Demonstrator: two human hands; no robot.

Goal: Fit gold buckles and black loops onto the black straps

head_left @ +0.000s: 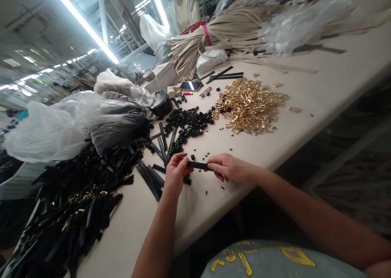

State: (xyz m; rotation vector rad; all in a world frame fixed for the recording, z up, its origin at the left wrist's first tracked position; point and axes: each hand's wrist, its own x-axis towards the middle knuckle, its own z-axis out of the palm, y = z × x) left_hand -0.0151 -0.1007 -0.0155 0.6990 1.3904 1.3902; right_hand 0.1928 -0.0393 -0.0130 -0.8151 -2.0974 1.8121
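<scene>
Between my two hands a short black strap (200, 165) is held level above the table's near edge. My left hand (176, 173) pinches its left end, and my right hand (226, 167) grips the right end, fingers closed around it. Just beyond lies a heap of small black loops (190, 121), with a pile of gold buckles (249, 105) to its right. Loose black straps (150, 180) rest on the table left of my left hand. Whether a loop sits on the held strap cannot be made out.
A large heap of black straps with gold buckles (76, 204) covers the left side. Plastic bags (58, 121) lie behind it. Farther back are a phone (191, 86), a dark pot (161, 103) and a bundle of beige straps (238, 21). The table edge (305, 141) runs along the right.
</scene>
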